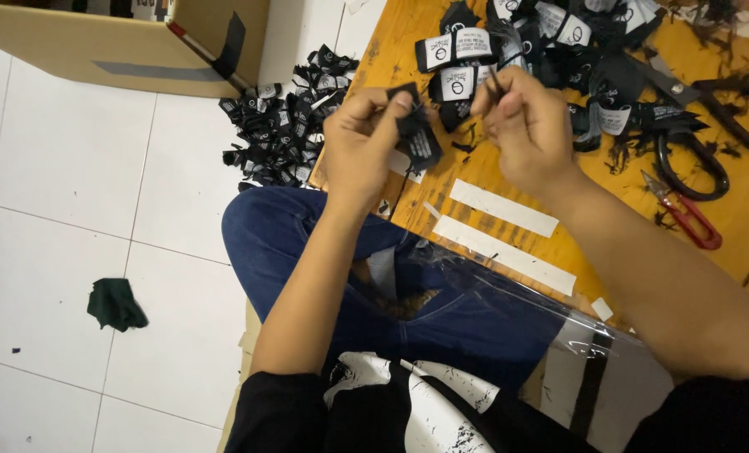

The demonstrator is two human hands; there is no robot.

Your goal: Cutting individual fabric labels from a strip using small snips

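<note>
While both hands hover over the near edge of the yellow bench [710, 59] at upper centre of the frame, the left hand [362, 143] has its fingers curled tight, pinching a small black fabric label [416, 134]. The right hand [525, 126] is likewise closed, thumb and forefinger nipping a thin dark thread or tag end [495, 84]. Just above lies a heap of black-and-white labels [559, 33]; red thread snips [685, 214] rest at right, and 2 white strips [504, 222] lie below the hands.

Bright, even indoor light; soft shadows, sharp focus throughout.
</note>
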